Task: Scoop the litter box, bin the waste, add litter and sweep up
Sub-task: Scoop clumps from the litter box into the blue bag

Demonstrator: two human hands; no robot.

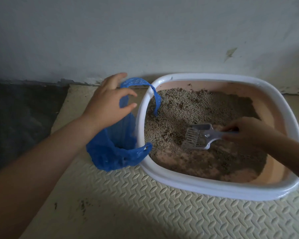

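The pale grey slotted plastic litter scoop [197,137] lies low in the middle of the box, its blade pointing toward 8 o'clock and resting on the litter. The fingers of my right hand [245,133] are curled tight round its handle at 3 o'clock. It should be light and stiff, and the handle end is the place to hold it; a full blade will tip if I let the wrist roll. The brownish-grey granular litter [188,107] is loose and will sift through the slots. It is banked toward 11 o'clock and scraped thin near 6 o'clock, where the pink floor shows. It sits in the white-rimmed, pink-walled plastic litter box [179,185]. Touching the box's rim at 9 o'clock is the thin blue plastic carrier bag [114,152], soft and floppy. One handle loop is draped over the rim into the litter and the other lies against the rim nearer me. Its mouth gapes, but I cannot tell what is inside. My left hand [109,104] hovers over that mouth, fingers spread and loosely curved, gripping nothing that I can make out. Box and bag stand on a cream embossed foam floor mat [162,213], with a few dark specks at 7 o'clock, set against the pale painted wall [145,31] at 12 o'clock.
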